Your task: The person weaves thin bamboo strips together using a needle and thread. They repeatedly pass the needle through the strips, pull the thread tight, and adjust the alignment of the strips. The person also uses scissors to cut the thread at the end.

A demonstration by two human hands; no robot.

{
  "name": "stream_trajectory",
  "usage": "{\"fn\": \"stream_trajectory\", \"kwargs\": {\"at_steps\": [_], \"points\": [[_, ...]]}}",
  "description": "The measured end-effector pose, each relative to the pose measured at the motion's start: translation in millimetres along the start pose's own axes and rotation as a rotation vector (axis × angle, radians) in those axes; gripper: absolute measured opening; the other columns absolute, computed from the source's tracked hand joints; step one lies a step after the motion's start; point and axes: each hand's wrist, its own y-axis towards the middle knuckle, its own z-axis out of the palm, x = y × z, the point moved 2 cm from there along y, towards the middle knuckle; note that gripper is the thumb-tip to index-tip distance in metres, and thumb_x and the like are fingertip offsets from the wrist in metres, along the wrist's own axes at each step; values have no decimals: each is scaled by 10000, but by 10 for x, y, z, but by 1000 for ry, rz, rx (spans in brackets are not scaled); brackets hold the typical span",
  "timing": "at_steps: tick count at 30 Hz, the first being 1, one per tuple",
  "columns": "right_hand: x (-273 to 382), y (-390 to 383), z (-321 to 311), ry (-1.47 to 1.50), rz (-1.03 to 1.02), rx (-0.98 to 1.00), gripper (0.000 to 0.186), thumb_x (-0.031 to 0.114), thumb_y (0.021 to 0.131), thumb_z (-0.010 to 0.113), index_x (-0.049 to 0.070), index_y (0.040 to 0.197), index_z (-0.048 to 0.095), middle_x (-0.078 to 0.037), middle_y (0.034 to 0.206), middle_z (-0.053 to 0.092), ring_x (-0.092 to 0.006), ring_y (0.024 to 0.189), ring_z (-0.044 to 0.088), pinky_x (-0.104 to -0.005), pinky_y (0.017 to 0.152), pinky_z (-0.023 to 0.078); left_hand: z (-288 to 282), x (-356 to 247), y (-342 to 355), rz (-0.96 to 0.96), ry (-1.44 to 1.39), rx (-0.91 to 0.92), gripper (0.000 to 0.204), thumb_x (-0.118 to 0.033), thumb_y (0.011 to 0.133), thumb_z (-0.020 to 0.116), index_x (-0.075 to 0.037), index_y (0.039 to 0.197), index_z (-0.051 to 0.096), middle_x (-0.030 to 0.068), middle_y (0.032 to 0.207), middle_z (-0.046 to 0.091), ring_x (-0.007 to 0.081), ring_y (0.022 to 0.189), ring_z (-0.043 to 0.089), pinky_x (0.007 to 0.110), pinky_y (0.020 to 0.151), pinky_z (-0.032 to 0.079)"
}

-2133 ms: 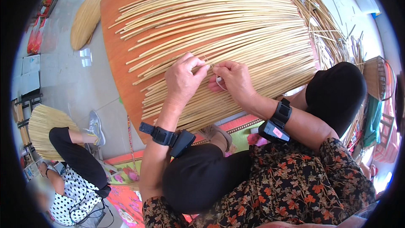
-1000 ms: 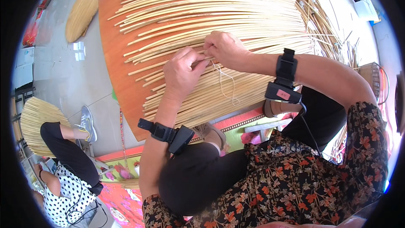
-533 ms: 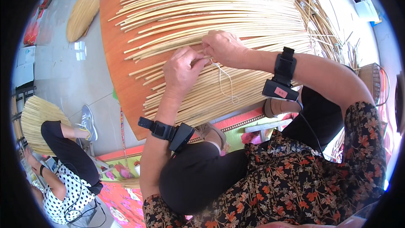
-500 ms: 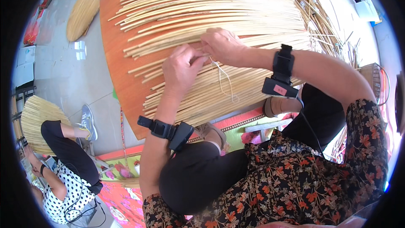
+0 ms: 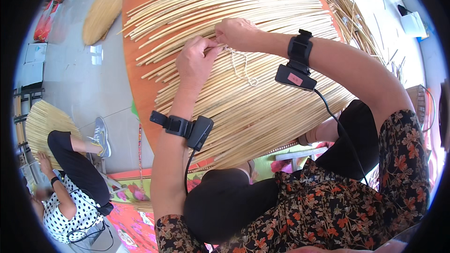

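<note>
Long pale stalks (image 5: pixel 262 98) lie side by side across an orange board (image 5: pixel 140 79). Over the middle of them my left hand (image 5: pixel 196 61) is closed, its thumb and forefinger pinched at the start of a loose white string (image 5: pixel 243 68). The string trails in a loop over the stalks on the near side. Just right of and beyond it, my right hand (image 5: pixel 236 33) is also closed, fingers curled down among the stalks. What its fingertips hold is hidden. Both hands nearly touch.
A co-worker (image 5: pixel 75 206) sits at the lower left beside a fan-shaped stalk mat (image 5: pixel 49 129). An oval woven mat (image 5: pixel 105 11) lies on the floor at the far left. Loose stalks (image 5: pixel 354 21) are heaped beyond the board's right edge. A cable (image 5: pixel 342 129) runs from my right wrist device.
Both hands have shifted slightly left and away from me, staying close together. The string's loop has moved with them. The stalks and board appear shifted in the picture.
</note>
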Motion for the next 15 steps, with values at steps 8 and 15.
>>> {"fn": "stream_trajectory", "kwargs": {"at_steps": [8, 15], "points": [[-156, 248, 300, -288, -281, -304, 229, 213, 956, 703, 43, 1107, 729, -193, 1204, 680, -384, 1213, 654, -470, 997, 551, 37, -41, 81, 42, 7, -38, 147, -207, 853, 855, -104, 881, 754, 23, 906, 745, 259, 864, 717, 396, 725, 571], [-21, 148, -46, 73, -65, -29, 220, 281, 946, 689, 80, 987, 765, -153, 994, 759, -348, 993, 729, -463, 884, 569, -19, -1, -20, 16, 38, -63, 143, -199, 858, 847, -100, 871, 746, 27, 885, 722, 255, 882, 706, 407, 725, 565]]}}
